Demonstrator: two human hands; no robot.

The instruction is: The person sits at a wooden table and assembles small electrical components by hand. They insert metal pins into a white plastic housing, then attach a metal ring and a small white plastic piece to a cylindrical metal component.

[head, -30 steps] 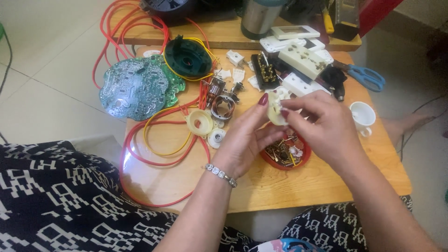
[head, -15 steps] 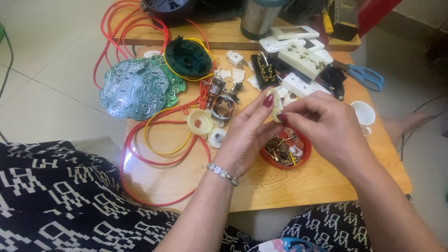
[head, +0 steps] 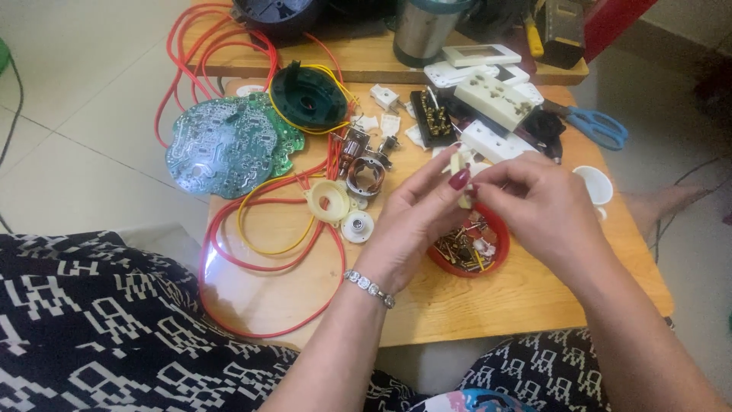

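My left hand (head: 415, 221) and my right hand (head: 537, 202) meet above a small red bowl (head: 450, 263) of metal screws and contacts. Between their fingertips they pinch a small cream plastic part (head: 460, 169), held just over the bowl's far rim. The left thumb and forefinger grip its left side, the right fingers close on its right side. A bead bracelet (head: 367, 288) circles my left wrist.
On the low wooden table (head: 473, 305) lie red and yellow wires (head: 252, 263), green circuit boards (head: 225, 141), a dark round housing (head: 307, 95), motor parts (head: 364, 174), white socket pieces (head: 496, 99), blue scissors (head: 598, 126) and a white cup (head: 596, 185). A metal flask (head: 423, 27) stands behind.
Both hands have turned the cream part between the fingers; it showed as a broader piece a second ago and now stands edge-on. The hands stay over the red bowl.
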